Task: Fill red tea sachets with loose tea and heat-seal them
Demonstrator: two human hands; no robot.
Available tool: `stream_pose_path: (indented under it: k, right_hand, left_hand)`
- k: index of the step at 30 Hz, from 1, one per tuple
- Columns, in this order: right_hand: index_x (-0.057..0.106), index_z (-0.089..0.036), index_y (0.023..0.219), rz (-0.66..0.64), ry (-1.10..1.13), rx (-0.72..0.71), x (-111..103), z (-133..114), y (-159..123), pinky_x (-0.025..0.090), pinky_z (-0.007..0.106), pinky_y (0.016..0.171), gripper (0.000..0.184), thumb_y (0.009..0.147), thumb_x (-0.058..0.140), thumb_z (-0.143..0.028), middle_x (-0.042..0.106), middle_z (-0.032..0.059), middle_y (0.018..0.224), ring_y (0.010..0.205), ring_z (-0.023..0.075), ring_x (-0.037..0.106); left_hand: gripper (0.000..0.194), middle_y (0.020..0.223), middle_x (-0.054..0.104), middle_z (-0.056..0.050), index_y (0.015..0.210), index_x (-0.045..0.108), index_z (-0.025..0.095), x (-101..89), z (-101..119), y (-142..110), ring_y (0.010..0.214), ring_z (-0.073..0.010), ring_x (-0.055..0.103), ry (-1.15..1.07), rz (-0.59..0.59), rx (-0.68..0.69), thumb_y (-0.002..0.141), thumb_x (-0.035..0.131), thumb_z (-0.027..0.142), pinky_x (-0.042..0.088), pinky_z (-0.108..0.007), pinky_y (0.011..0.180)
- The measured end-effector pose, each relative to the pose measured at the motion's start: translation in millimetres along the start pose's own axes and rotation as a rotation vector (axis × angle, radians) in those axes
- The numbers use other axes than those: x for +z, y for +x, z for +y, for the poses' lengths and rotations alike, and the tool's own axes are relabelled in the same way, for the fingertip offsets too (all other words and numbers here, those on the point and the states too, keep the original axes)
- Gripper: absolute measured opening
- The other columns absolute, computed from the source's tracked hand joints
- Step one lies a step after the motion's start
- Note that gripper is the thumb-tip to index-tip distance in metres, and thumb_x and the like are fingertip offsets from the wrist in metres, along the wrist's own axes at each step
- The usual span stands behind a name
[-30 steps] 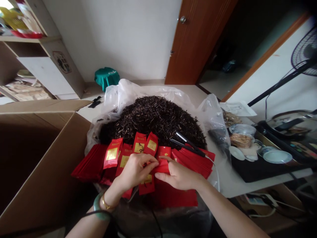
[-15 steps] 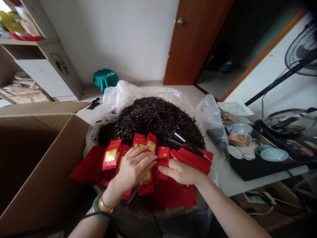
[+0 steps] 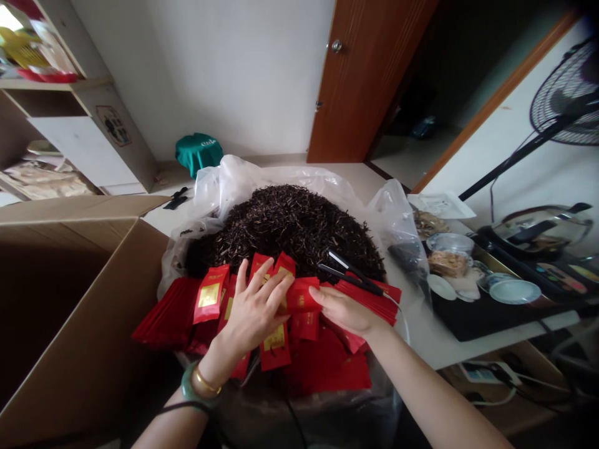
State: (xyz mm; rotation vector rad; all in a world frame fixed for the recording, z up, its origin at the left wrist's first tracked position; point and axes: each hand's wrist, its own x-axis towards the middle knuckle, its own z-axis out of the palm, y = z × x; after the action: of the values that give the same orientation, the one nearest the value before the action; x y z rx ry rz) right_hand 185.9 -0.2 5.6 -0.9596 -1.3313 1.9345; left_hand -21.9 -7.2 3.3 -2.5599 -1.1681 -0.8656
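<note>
White plaster wall and a brown wooden door [image 3: 360, 81] stand behind a white table [image 3: 421, 330] carrying a clear plastic bag [image 3: 234, 187] heaped with dark twisted tea leaves [image 3: 285, 231]. Red foil sachets with gold labels [image 3: 210, 293] fan along the heap's near side, just below a black flat-iron sealer [image 3: 350, 275]. One red foil sachet [image 3: 302, 295] lies crosswise between both hands, long axis roughly sideways. The left hand [image 3: 255, 312] spreads its fingers wide beside it; the right hand [image 3: 344, 312], fingers close together, touches its right end, though any grip cannot be told.
</note>
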Motion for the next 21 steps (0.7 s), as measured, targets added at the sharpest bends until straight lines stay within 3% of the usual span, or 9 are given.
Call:
stream_pose_path:
  k: [3,7,13,18,21]
  right_hand:
    - [0.069,-0.017,0.107,-0.056,0.143,0.014,8,-2,3,0.029,0.046,0.112,0.050,0.080,0.062,-0.058,0.069,0.0079,0.115,0.120,0.0244,0.055]
    - [0.067,-0.018,0.110,-0.107,0.211,0.030,13,-1,5,0.027,0.046,0.112,0.050,0.081,0.061,-0.058,0.067,0.0075,0.119,0.124,0.0235,0.050]
    - [0.060,-0.017,0.122,-0.197,0.196,0.027,16,-10,1,0.026,0.044,0.113,0.064,0.086,0.045,-0.067,0.063,0.0109,0.126,0.133,0.0234,0.042]
    - [0.057,-0.016,0.126,-0.291,0.184,0.075,23,-19,0,0.021,0.046,0.115,0.080,0.082,0.032,-0.078,0.059,0.0131,0.129,0.136,0.0246,0.037]
    - [0.055,-0.019,0.127,-0.313,0.162,0.059,23,-17,1,0.018,0.044,0.116,0.080,0.079,0.036,-0.080,0.057,0.0111,0.133,0.135,0.0231,0.036]
  left_hand:
    - [0.042,0.120,0.066,-0.013,0.124,0.054,0.016,4.6,5,-1,0.124,-0.0335,0.051,0.008,-0.002,0.012,0.084,0.062,0.026,0.023,-0.062,0.111]
    - [0.040,0.119,0.065,-0.015,0.127,0.051,0.011,10.1,6,-1,0.113,-0.0257,0.059,-0.057,0.037,0.119,0.090,0.053,0.027,0.042,-0.044,0.104]
    - [0.036,0.120,0.065,-0.013,0.125,0.054,0.019,7.1,13,-1,0.113,-0.0270,0.058,-0.010,0.034,0.095,0.091,0.053,0.030,0.043,-0.044,0.097]
    - [0.042,0.125,0.062,-0.013,0.131,0.049,0.026,5.2,14,-2,0.112,-0.0271,0.059,0.018,-0.021,0.156,0.091,0.051,0.017,0.047,-0.040,0.086]
    - [0.044,0.124,0.061,-0.013,0.133,0.047,0.025,5.3,9,-3,0.112,-0.0273,0.059,-0.006,-0.060,0.163,0.091,0.049,0.015,0.048,-0.040,0.086]
